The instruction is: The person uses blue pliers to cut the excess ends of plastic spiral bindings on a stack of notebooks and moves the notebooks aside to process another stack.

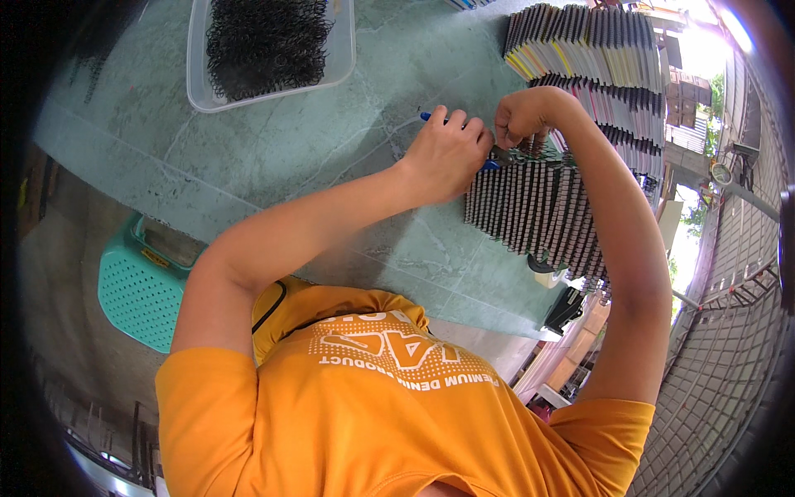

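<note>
Landmark: a green marbled table [273, 157], seen from above and curved by the wide lens.
Left hand [447, 153]: rests near the table's middle, fingers curled closed around a blue-handled tool [431, 118]. Only the blue tip above the knuckles and a bit of blue below the hand show; the working end is hidden.
Right hand [522, 116]: just beside the left hand, toward the table's right side, fingers pinched shut at the top edge of a row of notebooks. What exactly it pinches is too small to tell.
Row of notebooks [538, 207]: dark, wire-bound, overlapping, on the table's right part directly under both hands; the right forearm covers part of the row.
Stacked notebooks [588, 41]: at the table's far right edge, coloured page edges showing, partly lost in sun glare.
Clear tub [199, 74]: at the table's far left, holding black wire coils [265, 37]; its top is cut off by the frame.
Green plastic stool [141, 286]: below the table's near edge, partly hidden by the left arm.
Orange shirt [373, 414]: fills the foreground.
</note>
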Tool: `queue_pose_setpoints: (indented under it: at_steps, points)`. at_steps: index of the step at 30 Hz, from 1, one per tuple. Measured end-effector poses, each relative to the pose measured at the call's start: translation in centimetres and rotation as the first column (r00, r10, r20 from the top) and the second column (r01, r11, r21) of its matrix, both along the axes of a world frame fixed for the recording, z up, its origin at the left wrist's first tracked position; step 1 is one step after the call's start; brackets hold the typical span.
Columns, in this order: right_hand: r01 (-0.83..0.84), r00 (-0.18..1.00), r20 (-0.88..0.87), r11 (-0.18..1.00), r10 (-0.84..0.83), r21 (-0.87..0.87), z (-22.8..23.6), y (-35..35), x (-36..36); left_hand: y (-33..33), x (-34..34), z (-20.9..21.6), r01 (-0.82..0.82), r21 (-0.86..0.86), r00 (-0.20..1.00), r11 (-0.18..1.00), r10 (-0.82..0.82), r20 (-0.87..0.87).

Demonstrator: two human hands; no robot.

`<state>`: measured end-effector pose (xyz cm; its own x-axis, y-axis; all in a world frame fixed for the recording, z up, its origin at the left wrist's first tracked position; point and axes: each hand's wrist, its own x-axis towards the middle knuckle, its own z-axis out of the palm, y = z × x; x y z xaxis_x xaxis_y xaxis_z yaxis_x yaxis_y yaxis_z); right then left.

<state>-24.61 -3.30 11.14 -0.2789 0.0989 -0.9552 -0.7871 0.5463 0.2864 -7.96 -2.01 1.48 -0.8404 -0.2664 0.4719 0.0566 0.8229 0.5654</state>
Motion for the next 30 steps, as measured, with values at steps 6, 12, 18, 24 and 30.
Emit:
queue_pose_setpoints:
  at_steps: [6, 12, 18, 24, 30]
  points:
    - [-0.004, 1.000, -0.020, 0.999, 0.005, 0.044, 0.4, -0.4, 0.6, 0.4, -0.1, -0.2, -0.039, -0.056, 0.999, 0.998, 0.039, -0.010]
    - [-0.025, 0.998, 0.061, 0.997, 0.021, 0.075, 0.5, -0.4, 0.7, 0.6, -0.6, -0.5, 0.072, 0.097, 0.988, 0.993, -0.084, 0.126]
    - [-0.079, 0.993, 0.083, 0.996, 0.083, -0.050, 0.9, 0.4, -0.3, 0.4, 0.4, 0.3, 0.025, 0.077, 0.999, 0.997, -0.027, 0.020]
    - [-0.010, 0.998, 0.064, 0.998, 0.014, -0.060, 1.3, 0.5, -0.7, 0.4, -0.3, 1.1, -0.095, -0.071, 0.995, 0.993, 0.092, -0.042]
    - [-0.029, 0.999, -0.020, 1.000, 0.030, 0.010, 2.8, -0.4, 1.3, 0.9, -1.0, 0.5, 0.047, 0.102, 0.994, 0.994, -0.057, 0.097]
